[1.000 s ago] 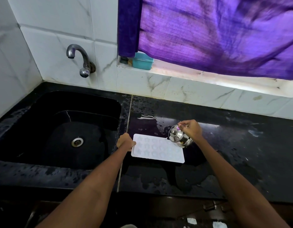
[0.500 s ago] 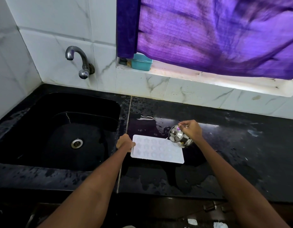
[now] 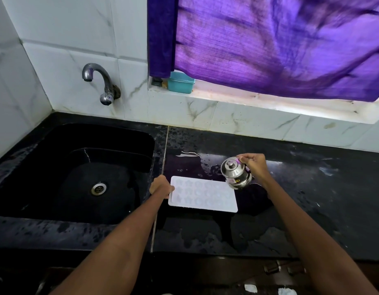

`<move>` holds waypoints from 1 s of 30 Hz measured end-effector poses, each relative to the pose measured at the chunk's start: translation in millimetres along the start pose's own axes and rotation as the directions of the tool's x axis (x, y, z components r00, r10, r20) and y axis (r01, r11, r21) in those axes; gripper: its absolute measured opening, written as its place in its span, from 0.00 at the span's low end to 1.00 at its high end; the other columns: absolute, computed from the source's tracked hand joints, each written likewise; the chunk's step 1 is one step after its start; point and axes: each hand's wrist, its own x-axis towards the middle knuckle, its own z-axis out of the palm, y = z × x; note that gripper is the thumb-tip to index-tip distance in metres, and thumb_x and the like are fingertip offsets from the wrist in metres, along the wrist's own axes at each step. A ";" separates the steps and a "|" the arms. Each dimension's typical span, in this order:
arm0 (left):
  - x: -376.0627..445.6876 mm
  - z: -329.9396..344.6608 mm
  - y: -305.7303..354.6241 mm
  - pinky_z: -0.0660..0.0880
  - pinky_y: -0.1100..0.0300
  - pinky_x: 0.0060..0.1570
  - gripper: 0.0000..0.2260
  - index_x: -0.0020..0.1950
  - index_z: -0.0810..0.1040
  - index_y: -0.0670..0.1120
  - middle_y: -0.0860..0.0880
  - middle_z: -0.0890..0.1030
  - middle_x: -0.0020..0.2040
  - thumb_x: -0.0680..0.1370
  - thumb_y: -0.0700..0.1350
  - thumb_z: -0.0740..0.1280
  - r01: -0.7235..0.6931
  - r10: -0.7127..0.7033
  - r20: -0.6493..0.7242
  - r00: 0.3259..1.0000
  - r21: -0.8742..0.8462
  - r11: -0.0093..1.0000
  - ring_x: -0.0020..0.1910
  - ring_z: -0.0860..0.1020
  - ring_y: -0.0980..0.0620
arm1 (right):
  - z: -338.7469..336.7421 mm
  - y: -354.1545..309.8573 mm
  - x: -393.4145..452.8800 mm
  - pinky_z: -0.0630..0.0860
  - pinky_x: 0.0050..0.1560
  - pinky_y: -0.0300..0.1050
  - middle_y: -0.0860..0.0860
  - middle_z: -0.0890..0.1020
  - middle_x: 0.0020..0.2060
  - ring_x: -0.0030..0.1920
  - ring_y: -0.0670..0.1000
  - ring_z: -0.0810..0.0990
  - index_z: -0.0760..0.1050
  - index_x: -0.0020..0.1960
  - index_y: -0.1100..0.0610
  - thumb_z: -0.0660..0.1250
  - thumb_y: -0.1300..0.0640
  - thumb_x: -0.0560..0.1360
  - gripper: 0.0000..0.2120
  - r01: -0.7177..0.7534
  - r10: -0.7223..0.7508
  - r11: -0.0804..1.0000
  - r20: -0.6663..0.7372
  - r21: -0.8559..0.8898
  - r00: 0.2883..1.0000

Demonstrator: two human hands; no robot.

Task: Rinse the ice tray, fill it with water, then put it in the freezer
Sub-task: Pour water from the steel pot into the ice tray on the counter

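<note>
1. No readable text, brand name, number or sign in the head view.
2. Small shiny steel lidded pot, tilted, held in the right hand: it carries a purple and yellow sticker on its side; the print is too small and blurred to read.
3. White rectangular plastic ice tray: moulded shapes only, no lettering visible.

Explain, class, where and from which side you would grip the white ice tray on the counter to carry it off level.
Probably by its two short ends, one hand from each side. The ice tray lies flat on the counter with its long sides front and back; the left hand already holds the left end. The right end sits under the tilted steel pot in the right hand.
</note>
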 end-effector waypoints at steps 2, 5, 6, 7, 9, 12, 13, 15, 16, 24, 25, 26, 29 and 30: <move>-1.8 -0.7 1.0 0.79 0.58 0.42 0.09 0.52 0.78 0.40 0.45 0.83 0.52 0.74 0.43 0.69 -0.003 0.003 0.003 1.000 0.002 1.000 0.46 0.84 0.45 | -3.2 2.5 3.2 0.78 0.57 0.57 0.60 0.84 0.45 0.50 0.59 0.82 0.83 0.45 0.61 0.68 0.65 0.72 0.05 -0.014 0.014 1.000 -0.008 0.006 1.000; -1.9 -1.0 1.7 0.77 0.59 0.38 0.06 0.48 0.77 0.41 0.45 0.83 0.51 0.75 0.42 0.69 -0.007 0.007 -0.004 1.000 0.011 1.000 0.38 0.82 0.47 | -6.9 11.5 7.8 0.79 0.54 0.59 0.56 0.85 0.41 0.47 0.57 0.83 0.83 0.39 0.51 0.70 0.62 0.71 0.08 0.002 -0.003 0.998 -0.016 -0.070 1.000; -1.6 -0.7 1.5 0.77 0.59 0.36 0.06 0.49 0.77 0.40 0.45 0.83 0.51 0.75 0.42 0.68 -0.008 0.008 -0.009 1.000 0.022 1.000 0.36 0.81 0.47 | -7.3 12.8 6.6 0.79 0.53 0.59 0.55 0.85 0.41 0.46 0.56 0.83 0.83 0.41 0.52 0.70 0.62 0.71 0.06 0.015 -0.017 0.993 -0.012 -0.116 1.000; -1.2 -0.5 1.7 0.77 0.59 0.34 0.07 0.49 0.77 0.40 0.45 0.83 0.51 0.75 0.42 0.68 -0.006 0.006 -0.012 1.000 0.023 1.000 0.34 0.81 0.48 | -7.5 13.1 3.9 0.79 0.53 0.58 0.55 0.85 0.41 0.46 0.56 0.83 0.84 0.44 0.54 0.70 0.61 0.72 0.05 0.033 -0.034 0.985 -0.008 -0.167 0.999; -0.7 -0.1 1.8 0.80 0.57 0.38 0.09 0.51 0.77 0.39 0.45 0.83 0.53 0.75 0.42 0.69 -0.002 0.002 -0.010 1.000 0.019 1.000 0.36 0.82 0.48 | -6.0 13.9 -1.8 0.80 0.51 0.55 0.56 0.86 0.43 0.46 0.56 0.83 0.83 0.49 0.58 0.69 0.59 0.73 0.07 0.052 -0.057 0.959 -0.011 -0.278 0.998; -0.8 1.5 1.3 0.78 0.55 0.50 0.14 0.58 0.77 0.40 0.43 0.80 0.59 0.74 0.43 0.69 -0.002 0.003 -0.022 1.000 0.038 0.999 0.54 0.82 0.44 | -3.0 16.2 -11.0 0.77 0.42 0.43 0.55 0.86 0.45 0.44 0.57 0.83 0.83 0.50 0.58 0.69 0.57 0.73 0.08 0.076 -0.099 0.907 -0.035 -0.414 0.994; -0.9 1.9 1.4 0.77 0.55 0.52 0.15 0.60 0.76 0.40 0.43 0.79 0.60 0.75 0.44 0.69 0.000 0.001 -0.026 1.000 0.044 0.999 0.57 0.80 0.44 | -2.1 17.9 -12.5 0.74 0.37 0.39 0.55 0.86 0.45 0.42 0.57 0.83 0.83 0.50 0.58 0.69 0.57 0.74 0.08 0.091 -0.118 0.897 -0.037 -0.433 0.992; 0.1 3.1 1.9 0.76 0.53 0.54 0.17 0.61 0.75 0.40 0.42 0.78 0.62 0.75 0.44 0.69 -0.001 0.002 -0.029 1.000 0.055 0.998 0.60 0.79 0.43 | -0.3 21.7 -12.8 0.69 0.32 0.36 0.55 0.86 0.43 0.35 0.53 0.80 0.83 0.50 0.58 0.68 0.58 0.74 0.08 0.105 -0.139 0.886 -0.044 -0.453 0.989; 0.0 3.2 2.2 0.76 0.53 0.55 0.18 0.62 0.75 0.40 0.42 0.78 0.63 0.74 0.44 0.70 -0.001 0.003 -0.030 1.000 0.066 0.998 0.61 0.78 0.43 | 0.5 23.5 -12.2 0.68 0.31 0.36 0.55 0.86 0.43 0.31 0.49 0.77 0.83 0.49 0.58 0.68 0.58 0.74 0.08 0.105 -0.142 0.885 -0.047 -0.454 0.989; 0.1 5.2 2.0 0.77 0.53 0.54 0.16 0.60 0.76 0.40 0.42 0.79 0.61 0.74 0.44 0.70 0.003 0.000 -0.042 0.999 0.058 0.998 0.60 0.79 0.43 | 0.6 23.6 -10.1 0.63 0.30 0.32 0.54 0.86 0.42 0.27 0.42 0.71 0.83 0.49 0.57 0.68 0.57 0.74 0.08 0.103 -0.148 0.877 -0.059 -0.470 0.987; 0.5 5.5 1.7 0.76 0.53 0.54 0.16 0.60 0.76 0.40 0.42 0.79 0.61 0.74 0.44 0.70 0.004 -0.002 -0.043 0.999 0.057 0.998 0.60 0.78 0.43 | 0.4 23.4 -9.7 0.63 0.30 0.33 0.54 0.86 0.42 0.27 0.42 0.71 0.83 0.49 0.57 0.68 0.57 0.74 0.08 0.101 -0.146 0.877 -0.060 -0.471 0.987; 0.3 5.4 1.7 0.76 0.53 0.54 0.17 0.60 0.76 0.40 0.42 0.79 0.61 0.74 0.44 0.70 0.005 -0.002 -0.043 0.999 0.059 0.998 0.60 0.78 0.43 | 0.2 23.2 -9.5 0.63 0.30 0.33 0.54 0.86 0.42 0.27 0.43 0.71 0.83 0.49 0.57 0.68 0.57 0.74 0.08 0.100 -0.145 0.875 -0.059 -0.473 0.988; 0.7 5.1 1.8 0.76 0.53 0.55 0.18 0.62 0.75 0.40 0.42 0.78 0.62 0.74 0.44 0.70 0.004 -0.001 -0.045 0.999 0.067 0.998 0.61 0.78 0.43 | -0.7 21.3 -10.8 0.63 0.30 0.33 0.54 0.86 0.43 0.31 0.48 0.74 0.83 0.50 0.57 0.67 0.56 0.75 0.08 0.097 -0.142 0.867 -0.055 -0.489 0.988; 1.0 5.3 2.0 0.76 0.53 0.55 0.18 0.62 0.75 0.40 0.42 0.78 0.63 0.74 0.44 0.70 0.005 -0.002 -0.045 0.999 0.068 0.998 0.61 0.78 0.43 | -1.0 21.0 -11.3 0.63 0.30 0.33 0.55 0.86 0.43 0.30 0.48 0.74 0.83 0.50 0.57 0.67 0.56 0.75 0.08 0.100 -0.145 0.866 -0.055 -0.490 0.988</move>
